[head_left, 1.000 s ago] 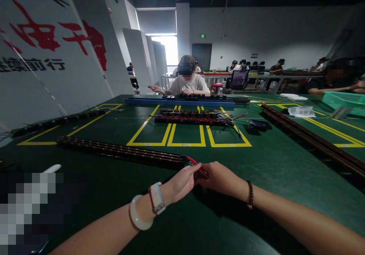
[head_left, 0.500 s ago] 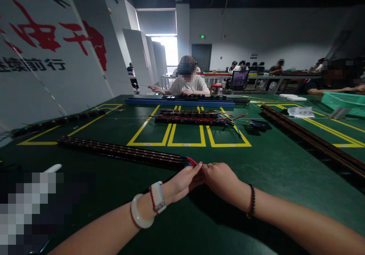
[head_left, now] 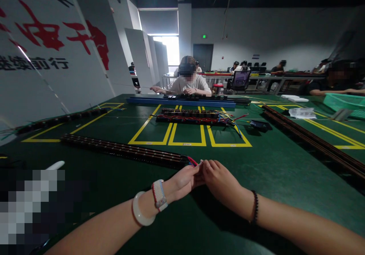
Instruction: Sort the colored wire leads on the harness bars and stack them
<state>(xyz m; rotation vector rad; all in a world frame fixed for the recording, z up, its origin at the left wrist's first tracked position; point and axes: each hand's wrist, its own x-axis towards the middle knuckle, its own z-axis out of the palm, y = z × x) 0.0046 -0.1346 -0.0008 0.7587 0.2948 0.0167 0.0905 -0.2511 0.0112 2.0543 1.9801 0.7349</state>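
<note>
A long dark strip assembly (head_left: 122,148) lies slantwise on the green table, with red and blue wires (head_left: 192,160) coming out of its right end. My left hand (head_left: 184,181) is closed on these wires just past that end. Touching its fingertips, my right hand (head_left: 221,177) is closed too, its fingers pinched together. What the right fingers hold is hidden between the two hands. A pale bangle and a woven watch band are on my left wrist, a dark beaded bracelet on my right.
Beyond my hands, wired strips (head_left: 194,117) lie across yellow tape outlines. Long brown strips (head_left: 313,137) run along the right, near a green basket (head_left: 345,105). Blue rails (head_left: 182,102) lie at the far edge, where a person in a white shirt sits. Another person is at the right.
My right hand has turned slightly, its fingers now showing more over the left fingertips. My left hand keeps its hold on the wires. The view has shifted a little.
</note>
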